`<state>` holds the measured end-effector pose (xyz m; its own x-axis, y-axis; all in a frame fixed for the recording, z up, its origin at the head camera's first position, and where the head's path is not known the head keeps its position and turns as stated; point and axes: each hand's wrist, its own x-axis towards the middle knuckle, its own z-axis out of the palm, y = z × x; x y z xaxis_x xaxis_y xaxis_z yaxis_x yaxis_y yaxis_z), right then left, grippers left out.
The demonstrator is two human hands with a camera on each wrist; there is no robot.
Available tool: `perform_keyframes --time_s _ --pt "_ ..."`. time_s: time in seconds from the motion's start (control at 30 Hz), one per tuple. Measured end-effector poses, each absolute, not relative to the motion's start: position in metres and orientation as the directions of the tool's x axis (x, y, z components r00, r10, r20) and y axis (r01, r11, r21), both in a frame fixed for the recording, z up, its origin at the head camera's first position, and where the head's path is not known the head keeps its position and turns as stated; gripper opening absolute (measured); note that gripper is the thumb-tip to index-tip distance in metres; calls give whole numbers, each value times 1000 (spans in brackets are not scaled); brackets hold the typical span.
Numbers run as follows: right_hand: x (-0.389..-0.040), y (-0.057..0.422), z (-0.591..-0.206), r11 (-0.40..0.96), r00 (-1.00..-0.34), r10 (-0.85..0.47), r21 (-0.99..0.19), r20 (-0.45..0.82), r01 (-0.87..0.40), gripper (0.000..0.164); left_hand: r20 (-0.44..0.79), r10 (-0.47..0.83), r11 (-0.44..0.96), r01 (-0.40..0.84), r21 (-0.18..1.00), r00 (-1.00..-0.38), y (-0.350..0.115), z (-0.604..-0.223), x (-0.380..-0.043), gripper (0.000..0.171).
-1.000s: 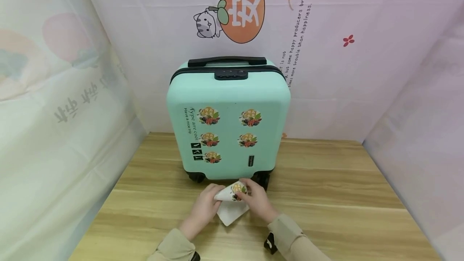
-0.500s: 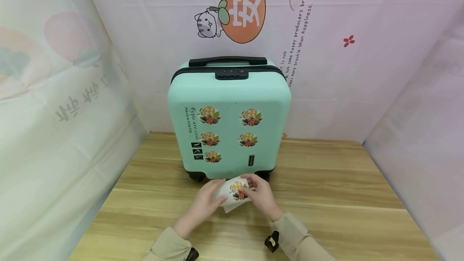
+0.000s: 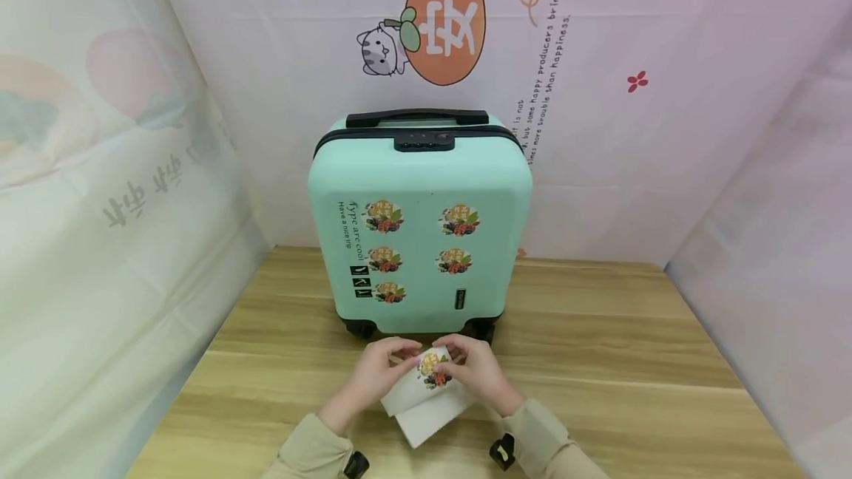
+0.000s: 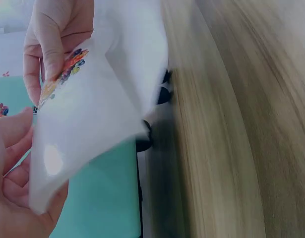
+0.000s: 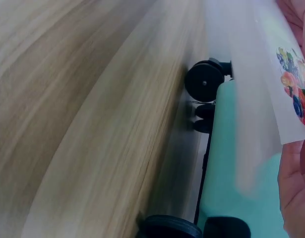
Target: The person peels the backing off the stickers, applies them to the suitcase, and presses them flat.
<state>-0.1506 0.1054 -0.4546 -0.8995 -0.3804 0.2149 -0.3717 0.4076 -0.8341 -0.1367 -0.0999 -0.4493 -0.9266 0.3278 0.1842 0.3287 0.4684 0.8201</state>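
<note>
Both hands hold a white sticker sheet [image 3: 402, 394] just in front of a mint-green suitcase [image 3: 426, 168]. A round fruit sticker [image 3: 434, 372] shows near the sheet's upper edge. My left hand [image 3: 381, 372] pinches that edge with thumb and fingers left of the print. On the other side my right hand [image 3: 479, 369] pinches the sheet, its thumb at the print's edge. A second white layer [image 3: 431, 420] hangs below, fanned out from the first. In the left wrist view the sheet [image 4: 92, 119] bends between the hands, and its lower part is blurred.
The suitcase stands upright on a wooden table [image 3: 599, 361], black wheels [image 3: 361, 328] at its base. Several matching fruit stickers [image 3: 384, 260] are on its front, beside printed lettering and a small black label [image 3: 459, 299]. A patterned cloth [image 3: 586, 131] hangs behind.
The sheet was curled over, then flattened, and now hangs lower with its second layer spread out. My left hand has shifted to the top edge, closer to my right hand.
</note>
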Motion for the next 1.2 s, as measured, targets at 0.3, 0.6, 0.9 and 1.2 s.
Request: perform_keyframes --time_s 0.3,0.6,0.9,1.2 --pt "-150 105 -453 464 -838 -393 -705 379 -537 29 186 315 448 318 836 -931 -95 -448 -140 16" --pt "-161 107 -448 537 -518 -431 -251 739 -805 38 151 223 383 229 895 -963 -93 -442 -148 17" --pt "-172 108 -435 521 -356 -529 -36 770 -853 35 124 193 317 181 931 -973 -91 -436 -150 17" --pt "-173 104 -431 540 -341 -546 10 766 -842 32 167 172 255 208 944 -971 -91 -436 -150 18"
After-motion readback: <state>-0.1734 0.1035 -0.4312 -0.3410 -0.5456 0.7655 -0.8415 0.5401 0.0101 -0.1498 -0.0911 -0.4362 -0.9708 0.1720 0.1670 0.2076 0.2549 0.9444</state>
